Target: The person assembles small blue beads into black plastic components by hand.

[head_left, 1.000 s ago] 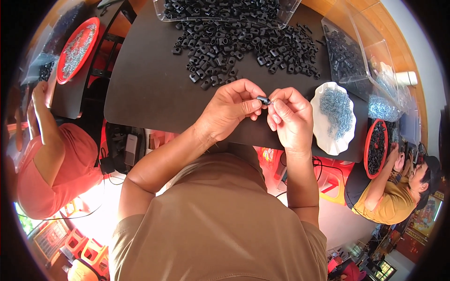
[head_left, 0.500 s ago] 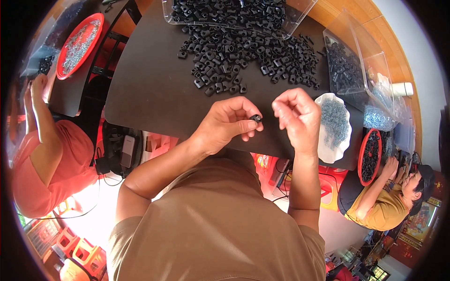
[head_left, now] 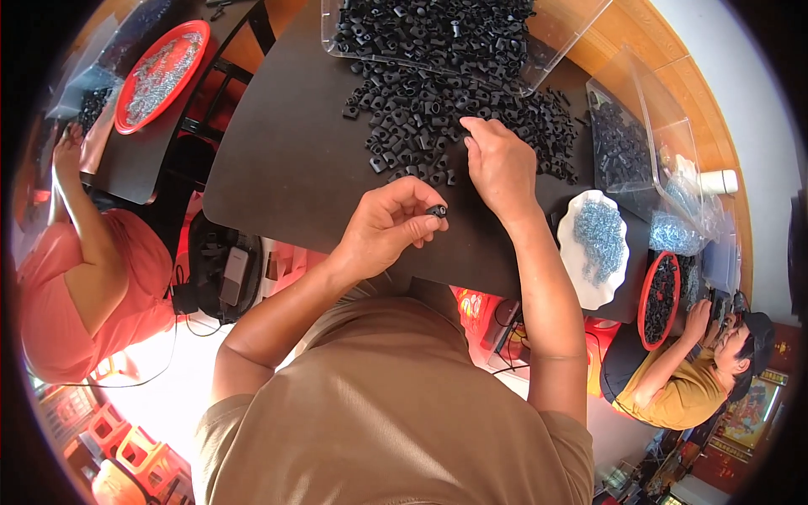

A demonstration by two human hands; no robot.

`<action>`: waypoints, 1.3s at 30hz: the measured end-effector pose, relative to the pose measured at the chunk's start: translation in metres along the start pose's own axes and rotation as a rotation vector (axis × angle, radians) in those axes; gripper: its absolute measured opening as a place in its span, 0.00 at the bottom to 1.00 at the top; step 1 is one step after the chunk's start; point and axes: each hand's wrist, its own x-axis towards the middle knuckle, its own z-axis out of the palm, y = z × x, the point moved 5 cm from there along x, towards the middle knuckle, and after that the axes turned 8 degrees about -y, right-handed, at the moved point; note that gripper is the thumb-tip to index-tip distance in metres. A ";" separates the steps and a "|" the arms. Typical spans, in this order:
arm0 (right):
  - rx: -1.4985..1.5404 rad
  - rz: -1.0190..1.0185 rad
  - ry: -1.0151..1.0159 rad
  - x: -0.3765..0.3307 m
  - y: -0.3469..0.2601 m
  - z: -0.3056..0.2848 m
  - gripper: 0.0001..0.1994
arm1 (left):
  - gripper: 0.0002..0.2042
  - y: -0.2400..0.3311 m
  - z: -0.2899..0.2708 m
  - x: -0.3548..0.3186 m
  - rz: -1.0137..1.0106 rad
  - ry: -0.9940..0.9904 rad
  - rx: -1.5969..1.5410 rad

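Note:
Between the thumb and fingertips of my left hand (head_left: 379,231) is a small black plastic fitting (head_left: 436,211) with a round metal-looking piece in its end. My right hand (head_left: 502,168) hovers over the near right edge of a heap of similar loose black fittings (head_left: 412,126). Its thumb and index finger are apart, and nothing shows between them; the other fingers are partly hidden. The heap spreads out below a clear plastic bin (head_left: 566,55) full of the same parts. Beside my right forearm, a white scalloped dish (head_left: 589,296) holds small silvery screws (head_left: 599,240).
A second clear bin (head_left: 673,143) with black parts stands right of the heap, near a white bottle (head_left: 718,182). At right, a person in yellow (head_left: 673,396) works by a red tray (head_left: 646,295). Another person in pink (head_left: 126,269) sits left, near a red tray (head_left: 204,44) of metal pieces.
My right hand has moved forward and left from beside the dish to the heap, its fingers opening. My left hand keeps the black fitting. The whole view has shifted slightly.

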 end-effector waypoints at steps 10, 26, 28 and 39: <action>0.358 -0.003 0.265 -0.001 0.009 -0.018 0.05 | 0.04 0.002 0.000 0.002 0.005 0.000 -0.015; 1.757 0.080 -0.046 -0.073 -0.006 0.002 0.02 | 0.05 -0.008 0.016 0.025 -0.068 0.015 -0.375; 1.752 0.090 -0.014 -0.075 -0.004 0.003 0.02 | 0.04 -0.007 0.018 0.027 -0.070 0.018 -0.314; 1.585 0.063 0.017 -0.074 -0.003 0.001 0.03 | 0.04 -0.009 0.016 0.027 -0.048 0.036 -0.253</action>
